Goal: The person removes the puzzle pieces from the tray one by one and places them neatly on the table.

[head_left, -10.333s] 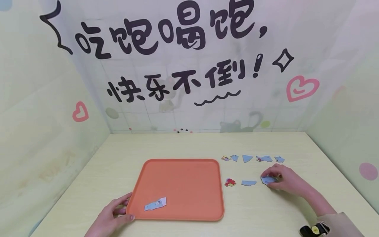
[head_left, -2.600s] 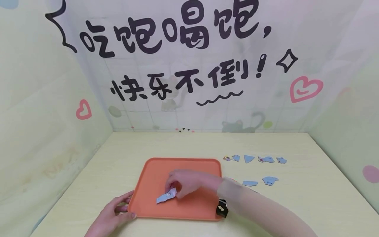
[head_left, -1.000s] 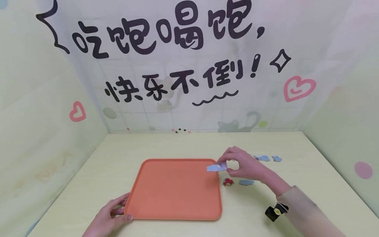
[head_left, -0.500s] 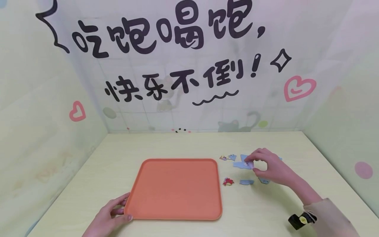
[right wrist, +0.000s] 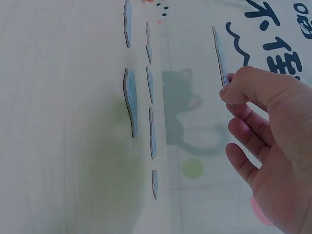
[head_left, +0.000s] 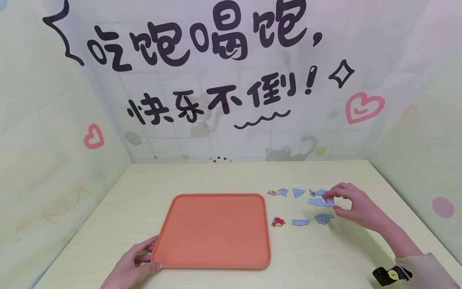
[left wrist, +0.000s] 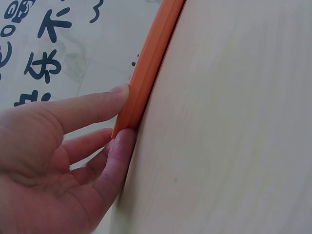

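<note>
My right hand (head_left: 355, 204) pinches a light-blue puzzle piece (head_left: 317, 202) with a pinkish end between thumb and fingers. In the right wrist view that held piece (right wrist: 219, 53) is seen nearly edge-on, raised above the table. It overlaps a blue piece with a dark red mark (head_left: 317, 192) in the back row. At the lower left, my left hand (head_left: 131, 261) grips the near left corner of an orange tray (head_left: 213, 230), which bears nothing. The left wrist view shows its thumb and fingers on the tray's edge (left wrist: 151, 63).
Several irregular pieces lie flat right of the tray. A blue triangular piece (head_left: 298, 193) is in the back row; the front row has a red piece (head_left: 278, 222), a narrow blue piece (head_left: 300, 222) and a wider blue piece (head_left: 324, 218). A printed backdrop (head_left: 202, 140) stands behind the table.
My right hand has taken the blue piece off the tray and carried it right, over the rows of pieces. The left hand stays at the tray's corner.
</note>
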Tool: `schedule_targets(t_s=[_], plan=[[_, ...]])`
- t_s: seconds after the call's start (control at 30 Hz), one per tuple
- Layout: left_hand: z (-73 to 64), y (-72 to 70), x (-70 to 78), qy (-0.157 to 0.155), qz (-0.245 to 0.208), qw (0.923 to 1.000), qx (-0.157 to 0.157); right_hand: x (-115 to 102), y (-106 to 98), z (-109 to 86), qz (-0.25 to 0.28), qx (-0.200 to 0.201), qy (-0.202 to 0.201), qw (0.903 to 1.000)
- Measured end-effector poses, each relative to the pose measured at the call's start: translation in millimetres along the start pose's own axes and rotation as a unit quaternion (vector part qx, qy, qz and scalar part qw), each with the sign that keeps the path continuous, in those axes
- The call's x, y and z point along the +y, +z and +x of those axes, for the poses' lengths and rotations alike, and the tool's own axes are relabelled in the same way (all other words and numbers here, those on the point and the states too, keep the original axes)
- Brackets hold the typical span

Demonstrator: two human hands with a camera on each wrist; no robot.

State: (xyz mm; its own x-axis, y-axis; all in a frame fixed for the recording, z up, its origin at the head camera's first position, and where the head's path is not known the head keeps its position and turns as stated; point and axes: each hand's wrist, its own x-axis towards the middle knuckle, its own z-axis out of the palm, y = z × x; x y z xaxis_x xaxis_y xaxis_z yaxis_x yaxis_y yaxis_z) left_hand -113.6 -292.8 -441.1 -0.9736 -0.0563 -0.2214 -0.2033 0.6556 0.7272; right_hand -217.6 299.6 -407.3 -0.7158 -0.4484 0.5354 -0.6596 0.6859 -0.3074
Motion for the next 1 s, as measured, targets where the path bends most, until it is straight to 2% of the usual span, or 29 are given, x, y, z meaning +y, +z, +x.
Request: schedule_targets(t_s=[0.27,0.43,0.6,0.8,1.0], plan=[[1.3,2.0,2.9,-0.011,-0.001,0.9999,0.003,20,-14,-21.2,-0.014,0.004,0.02,0.9997],[1.6,2.1,3.2,-0.013,-0.001,0.9999,0.003,36,-17,-36.0,-0.006,-0.002,0.03,0.9995],[0.9,1.2,2.0,-0.008,-0.004,1.0,0.001,49,-19,-46.5,0.018,-0.026,0.059,0.9977],[0.3,0.0,-0.8,0.0,-0.007,1.0,-0.002,63,-23,-54.9,0.046,-0.066,0.109,0.9907],[0.7,-0.1,-0.5,0.0,-0.005,1.0,-0.002,73,-24,-62.6,0.085,-0.095,0.119,0.9847]])
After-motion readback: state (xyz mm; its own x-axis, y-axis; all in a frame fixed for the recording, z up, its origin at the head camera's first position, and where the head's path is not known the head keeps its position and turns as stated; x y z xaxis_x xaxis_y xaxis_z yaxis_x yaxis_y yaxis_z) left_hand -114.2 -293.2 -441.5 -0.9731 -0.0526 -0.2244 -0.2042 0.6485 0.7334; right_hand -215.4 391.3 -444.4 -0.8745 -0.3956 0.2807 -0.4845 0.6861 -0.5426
